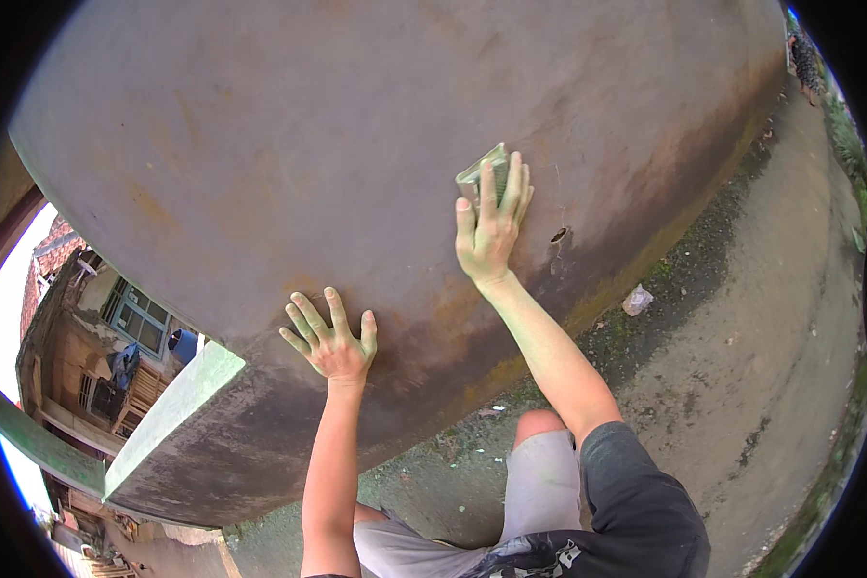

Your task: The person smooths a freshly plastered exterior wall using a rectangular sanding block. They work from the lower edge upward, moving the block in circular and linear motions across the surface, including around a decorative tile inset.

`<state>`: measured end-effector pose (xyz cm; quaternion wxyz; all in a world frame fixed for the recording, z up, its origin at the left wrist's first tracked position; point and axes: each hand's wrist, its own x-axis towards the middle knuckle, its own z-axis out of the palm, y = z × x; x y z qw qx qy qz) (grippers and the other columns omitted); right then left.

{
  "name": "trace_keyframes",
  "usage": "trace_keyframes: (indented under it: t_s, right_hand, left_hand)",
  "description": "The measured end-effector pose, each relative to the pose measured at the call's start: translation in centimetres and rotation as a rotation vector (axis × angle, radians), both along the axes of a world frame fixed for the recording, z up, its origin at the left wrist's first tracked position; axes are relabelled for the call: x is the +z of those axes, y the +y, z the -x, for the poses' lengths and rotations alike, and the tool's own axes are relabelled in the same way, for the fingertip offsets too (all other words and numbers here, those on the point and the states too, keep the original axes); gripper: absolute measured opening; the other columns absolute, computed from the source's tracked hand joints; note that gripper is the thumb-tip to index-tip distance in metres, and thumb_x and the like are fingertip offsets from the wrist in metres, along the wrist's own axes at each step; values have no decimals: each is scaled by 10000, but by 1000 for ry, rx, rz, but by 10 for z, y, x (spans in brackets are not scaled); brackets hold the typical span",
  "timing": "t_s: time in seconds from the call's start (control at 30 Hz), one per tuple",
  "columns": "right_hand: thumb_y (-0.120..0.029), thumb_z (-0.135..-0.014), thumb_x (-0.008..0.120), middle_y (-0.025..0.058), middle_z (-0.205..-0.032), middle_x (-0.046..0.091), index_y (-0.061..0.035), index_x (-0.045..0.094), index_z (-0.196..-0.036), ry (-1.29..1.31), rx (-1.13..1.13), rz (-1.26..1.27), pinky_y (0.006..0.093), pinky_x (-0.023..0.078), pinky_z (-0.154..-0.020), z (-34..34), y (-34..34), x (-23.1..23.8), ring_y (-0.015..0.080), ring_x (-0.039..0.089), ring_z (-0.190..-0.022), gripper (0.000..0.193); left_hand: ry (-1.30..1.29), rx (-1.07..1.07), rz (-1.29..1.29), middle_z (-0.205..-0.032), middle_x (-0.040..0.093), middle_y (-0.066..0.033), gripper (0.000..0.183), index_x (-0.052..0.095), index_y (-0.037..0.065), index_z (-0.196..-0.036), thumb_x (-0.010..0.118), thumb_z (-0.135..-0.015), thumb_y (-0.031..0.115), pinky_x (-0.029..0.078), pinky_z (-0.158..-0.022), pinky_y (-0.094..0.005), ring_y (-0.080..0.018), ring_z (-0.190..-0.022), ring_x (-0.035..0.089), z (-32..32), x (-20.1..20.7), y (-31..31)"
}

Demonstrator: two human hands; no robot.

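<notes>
A large grey wall [289, 144], stained brown and dark along its lower part, fills most of the view in front of me. My left hand [337, 345] rests flat on it with the fingers spread and nothing under the palm that I can see. Farther up and to the right, my right hand [491, 226] presses a folded greenish sheet [494, 159] against the wall. Its fingers lie over the sheet and cover part of it; whether it is sandpaper or cloth I cannot tell.
A small hole [560, 235] in the wall lies just right of my right hand. Mossy, gritty ground [684, 279] runs along the wall's foot, with a crumpled plastic piece [637, 301] on it. At left, past a pale green ledge [178, 409], stands a house [87, 356]. A person [805, 63] is far off at upper right.
</notes>
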<state>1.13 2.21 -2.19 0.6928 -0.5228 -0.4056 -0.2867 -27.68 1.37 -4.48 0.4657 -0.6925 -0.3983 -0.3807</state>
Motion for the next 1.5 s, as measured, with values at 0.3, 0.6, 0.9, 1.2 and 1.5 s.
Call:
trace_keyframes:
  t_s: [0.3,0.6,0.9,1.2,1.5]
  right_hand:
    - [-473,-973,696,92,-1696,350,-439,512,-1536,-476,166,119,599,117,-1299,18,-11,-52,367,285,-1573,593]
    - [-481,-1005,618,1,-1682,393,-466,497,-1526,-736,146,75,542,83,-1330,92,-27,-52,235,325,-1569,535]
    - [-442,-985,670,77,-1668,405,-416,556,-1519,-498,155,106,571,120,-1301,111,-7,33,330,330,-1554,547]
    - [-376,-986,675,-58,-1694,371,-475,462,-1564,-967,325,70,528,65,-1331,159,-11,35,205,296,-1580,624]
    - [-298,-965,674,-27,-1684,401,-426,494,-1562,-1430,325,-48,543,62,-1315,229,-31,21,214,356,-1549,637]
  left_hand:
    - [-10,-82,-47,-1686,332,-265,619,490,78,-1582,492,-1074,430,90,-1299,-569,-401,-1590,281,-2,6,-3]
    - [-25,-95,-22,-1673,370,-248,565,527,72,-1556,390,-1111,392,105,-1299,-564,-401,-1579,305,0,3,-4]
    - [-141,-60,114,-1742,282,-109,654,431,288,-1626,602,-1009,423,15,-1310,-571,-312,-1634,173,12,-44,-13]
    - [-612,179,70,-1733,151,-248,725,327,120,-1656,514,-1054,478,63,-1252,-684,-484,-1604,103,152,-17,-43]
    - [-455,80,-20,-1328,649,-94,434,705,125,-1261,401,-1067,367,88,-1276,-588,-309,-1360,509,184,30,-19]
